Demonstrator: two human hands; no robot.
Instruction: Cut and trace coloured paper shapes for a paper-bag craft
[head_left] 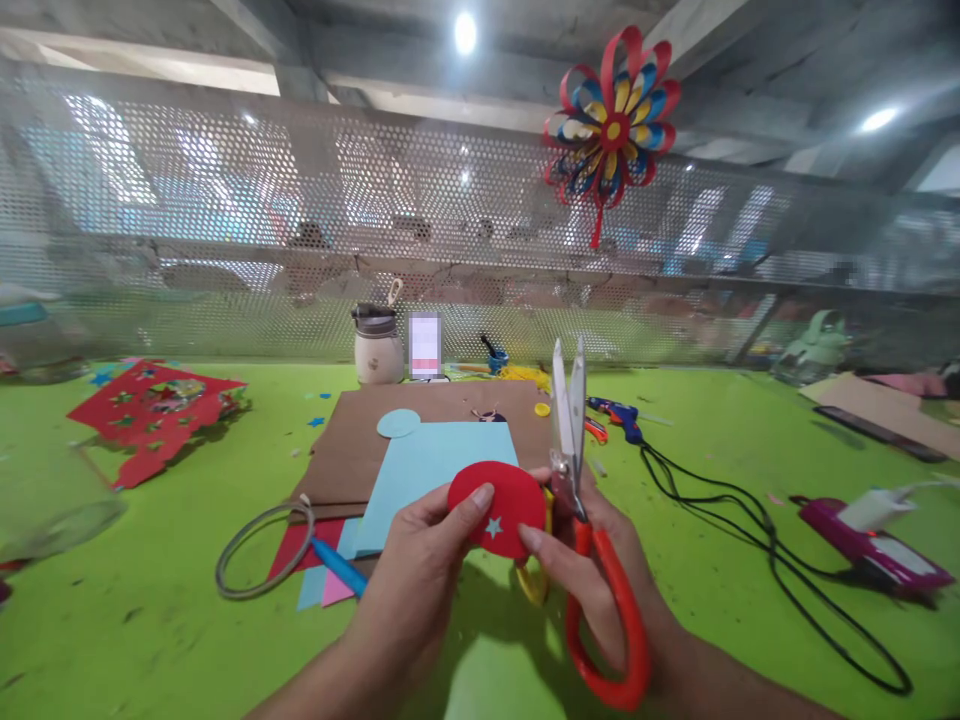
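Observation:
In the head view my left hand (431, 550) pinches a red paper disc (487, 490) between thumb and fingers. A small light-blue star shape shows on the disc; whether it is a cutout or stuck on, I cannot tell. My right hand (600, 560) is closed around scissors (611, 610) with orange-red handles, their blades pointing up and slightly apart. The right thumb and fingertips also touch the disc's right edge. Behind the disc is a yellow curved object (534, 582), mostly hidden. Beneath and beyond lie a light-blue sheet (442, 450) and a light-blue disc (399, 423).
Brown cardboard (337, 450) lies on the green table. To the left are a red cut sheet (161, 410), a wire ring (221, 570) and a blue pen (337, 565). A glue gun (619, 415), black cord (772, 540) and power strip (870, 545) lie right; a bottle (377, 350) stands behind.

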